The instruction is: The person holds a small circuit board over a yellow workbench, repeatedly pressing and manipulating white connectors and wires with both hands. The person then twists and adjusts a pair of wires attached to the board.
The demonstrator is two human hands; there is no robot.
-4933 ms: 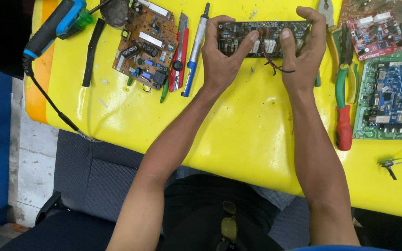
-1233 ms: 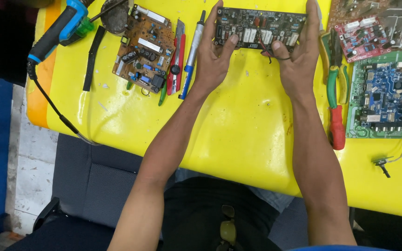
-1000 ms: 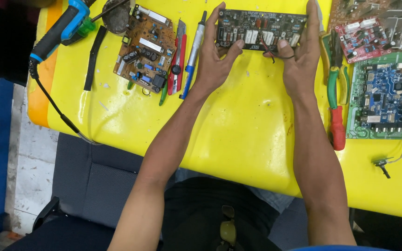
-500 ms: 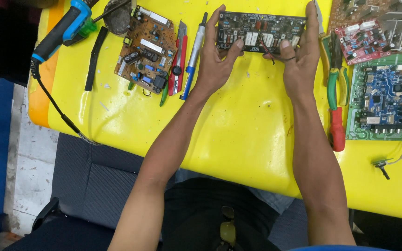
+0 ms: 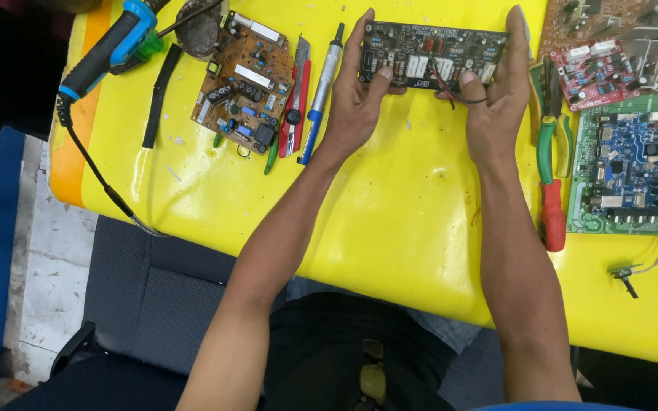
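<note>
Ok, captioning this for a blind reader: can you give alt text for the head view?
Two bare hands, left hand and right hand, hold a dark circuit board by its ends above a yellow table. A brown circuit board, pens and a soldering iron lie left; pliers and more boards lie right.

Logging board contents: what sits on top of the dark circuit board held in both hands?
The dark circuit board carries white block components and a loose dark wire loop. The left hand and right hand cover its ends; its underside is hidden.
</note>
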